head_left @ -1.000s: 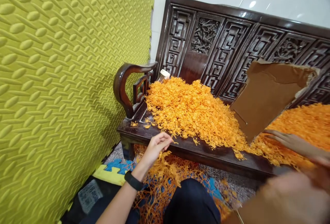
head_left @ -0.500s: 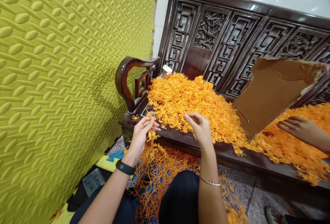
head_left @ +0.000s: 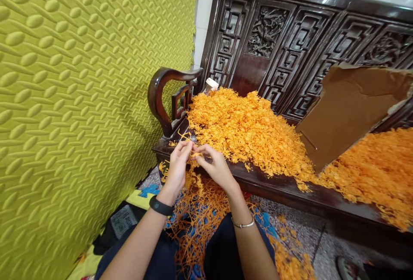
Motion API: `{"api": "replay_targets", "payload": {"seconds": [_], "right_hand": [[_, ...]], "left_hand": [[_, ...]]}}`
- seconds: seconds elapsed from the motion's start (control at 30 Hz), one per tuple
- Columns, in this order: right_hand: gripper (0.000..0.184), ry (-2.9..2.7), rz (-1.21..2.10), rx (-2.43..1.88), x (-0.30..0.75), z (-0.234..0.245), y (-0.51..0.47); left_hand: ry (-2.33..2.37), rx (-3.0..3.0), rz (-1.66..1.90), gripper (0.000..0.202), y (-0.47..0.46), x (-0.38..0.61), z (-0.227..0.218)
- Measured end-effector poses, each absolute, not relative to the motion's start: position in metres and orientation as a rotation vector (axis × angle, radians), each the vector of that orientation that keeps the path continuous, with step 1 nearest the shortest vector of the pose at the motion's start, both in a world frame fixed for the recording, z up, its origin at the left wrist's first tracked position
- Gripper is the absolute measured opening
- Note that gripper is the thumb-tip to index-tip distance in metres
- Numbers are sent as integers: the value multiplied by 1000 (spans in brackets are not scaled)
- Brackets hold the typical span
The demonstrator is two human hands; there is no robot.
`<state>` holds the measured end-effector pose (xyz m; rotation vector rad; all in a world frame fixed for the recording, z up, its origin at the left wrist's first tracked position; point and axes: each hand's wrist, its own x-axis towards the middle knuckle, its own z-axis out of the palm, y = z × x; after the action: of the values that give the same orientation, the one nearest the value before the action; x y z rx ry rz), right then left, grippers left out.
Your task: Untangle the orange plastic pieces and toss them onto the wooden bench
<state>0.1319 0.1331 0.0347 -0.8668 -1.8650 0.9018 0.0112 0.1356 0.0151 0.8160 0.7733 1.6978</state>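
Note:
My left hand (head_left: 177, 166) is closed in a pinch on a thin, branching orange piece (head_left: 185, 134) that sticks up above its fingertips. Close against it, my right hand (head_left: 215, 167) bends its thumb and fingers round a small orange piece (head_left: 196, 154) at the same spot. The fingers partly hide where the pieces meet. Just beyond both hands, a heap of small spidery orange pieces (head_left: 241, 129) covers the seat of a dark wooden bench (head_left: 261, 176). Beneath my hands hangs a tangle of orange strands (head_left: 200, 202), spreading down between my knees.
A torn cardboard sheet (head_left: 351, 112) leans between two orange heaps. A white-capped jar (head_left: 211, 84) stands by the curved armrest (head_left: 158, 95). Yellow textured padding (head_left: 80, 99) lines the left side. More orange bits (head_left: 293, 250) lie on the floor near a shoe (head_left: 348, 267).
My right hand has moved left from the heap's front edge to meet my left hand and now pinches an orange piece there. Another person's hand at the right has left the view.

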Motion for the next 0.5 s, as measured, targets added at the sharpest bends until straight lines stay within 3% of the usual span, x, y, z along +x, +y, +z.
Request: {"api": "replay_targets", "payload": {"seconds": [0.2, 0.5], "right_hand": [[19, -1615, 1129, -821, 132, 35, 136], [19, -1136, 829, -939, 132, 38, 137]], "left_hand": [[794, 898, 1595, 18, 131, 9, 20], [633, 889, 1304, 32, 124, 24, 27]]}}
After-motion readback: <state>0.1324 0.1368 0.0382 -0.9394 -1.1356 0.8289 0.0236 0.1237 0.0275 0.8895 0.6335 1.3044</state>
